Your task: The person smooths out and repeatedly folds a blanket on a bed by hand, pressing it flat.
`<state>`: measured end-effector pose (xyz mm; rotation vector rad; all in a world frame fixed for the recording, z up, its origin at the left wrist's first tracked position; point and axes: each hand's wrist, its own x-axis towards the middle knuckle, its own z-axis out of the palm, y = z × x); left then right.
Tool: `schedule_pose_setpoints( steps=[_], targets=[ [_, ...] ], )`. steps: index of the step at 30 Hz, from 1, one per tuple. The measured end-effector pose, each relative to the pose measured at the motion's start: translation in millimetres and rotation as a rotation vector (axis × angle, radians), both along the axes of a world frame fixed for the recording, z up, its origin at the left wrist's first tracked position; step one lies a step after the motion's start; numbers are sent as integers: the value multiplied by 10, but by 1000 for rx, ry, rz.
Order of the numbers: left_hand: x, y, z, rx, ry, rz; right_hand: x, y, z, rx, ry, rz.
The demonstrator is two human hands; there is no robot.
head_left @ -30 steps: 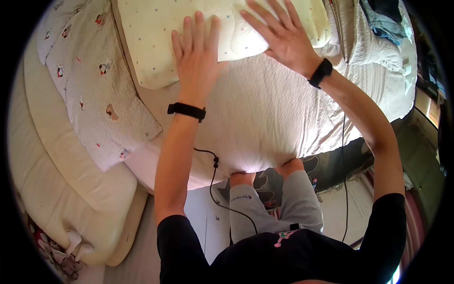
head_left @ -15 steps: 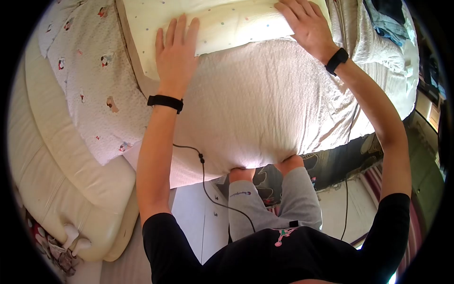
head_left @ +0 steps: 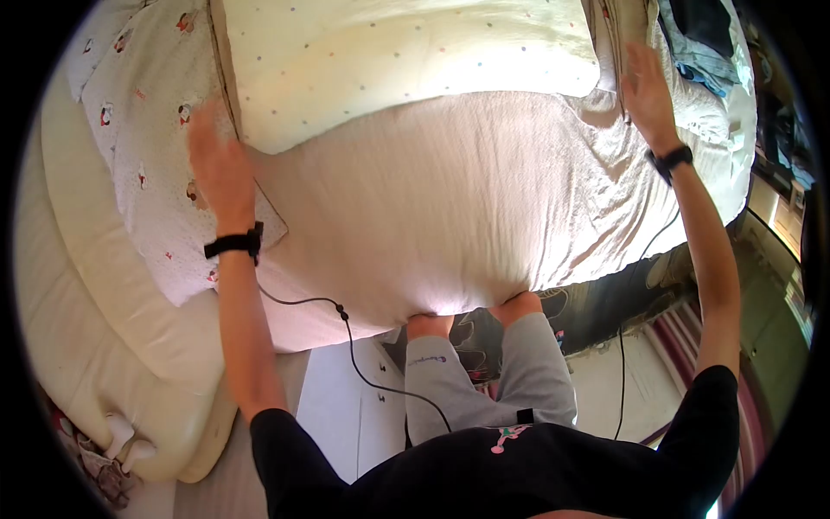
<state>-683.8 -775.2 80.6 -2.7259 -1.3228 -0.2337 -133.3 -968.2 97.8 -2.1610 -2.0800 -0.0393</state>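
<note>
A cream dotted pillow or folded cloth (head_left: 406,65) lies at the far part of the bed, its near edge curved and fairly smooth. Just off its left corner is my left hand (head_left: 220,169), blurred by motion, over the white printed blanket (head_left: 143,138). Its fingers look stretched out and nothing shows in them. To the right of the dotted piece, my right hand (head_left: 650,99) is raised near the folded bedding, its fingers apart and holding nothing. Both hands are away from the dotted piece. A pinkish bedsheet (head_left: 415,199) spreads below it.
Blue and dark clothes (head_left: 705,52) lie at the bed's upper right. A cream padded bed side or sofa (head_left: 95,320) runs along the left. Black cables (head_left: 350,346) hang from both wristbands. My knees touch the bed's near edge.
Both hands have come off the dotted piece and moved outward, the left one to the left and down, the right one to the right. The near edge of the piece now lies lower in view.
</note>
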Motion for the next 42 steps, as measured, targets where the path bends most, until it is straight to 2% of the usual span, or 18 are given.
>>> schedule_pose_setpoints(
  steps=[2,3,5,7,9,11,12,14,16,19,21,25,27,31,37,39,41,42],
  targets=[
    [-109,-129,18,-156,-712,480,-192,-156,109,-48,618,-383],
    [-84,-150,4,-152,-707,479,-338,-185,97,-52,739,-441],
    [31,-264,-60,-727,-1075,639,-714,-172,43,-77,906,-480],
    [230,-433,-162,-833,-992,383,-845,-144,-180,-224,867,-361],
    [148,-354,-274,-839,-957,418,-807,-101,-373,-163,950,-394],
    [59,-321,-332,-854,-923,447,-706,-73,-479,-285,943,-521],
    [33,-308,-342,-805,-907,427,-720,-77,-565,-106,1083,-519],
    [-59,-249,-406,-756,-890,407,-611,-39,-656,-40,1061,-473],
    [-159,-231,-535,-547,-744,261,-523,-30,-746,60,986,-402],
    [-73,-233,-543,-513,-611,366,-502,-26,-963,162,1049,-445],
    [114,-400,-528,-487,-694,425,-569,-42,-922,147,997,-464],
    [273,-569,-535,-354,-743,431,-624,-130,-1039,-31,1153,-465],
    [178,-471,-675,-443,-792,444,-620,-125,-1126,107,848,-420],
    [36,-341,-884,-523,-751,530,-631,18,-985,76,983,-685],
    [214,-481,-798,-391,-749,450,-786,113,-841,140,683,-772],
    [162,-484,-748,-395,-802,427,-595,-38,-1005,35,658,-771],
    [179,-394,-720,-393,-865,398,-410,-102,-1107,213,1317,-580],
    [183,-310,-697,-511,-1151,497,-340,-56,-1060,301,1605,-654]
  ],
)
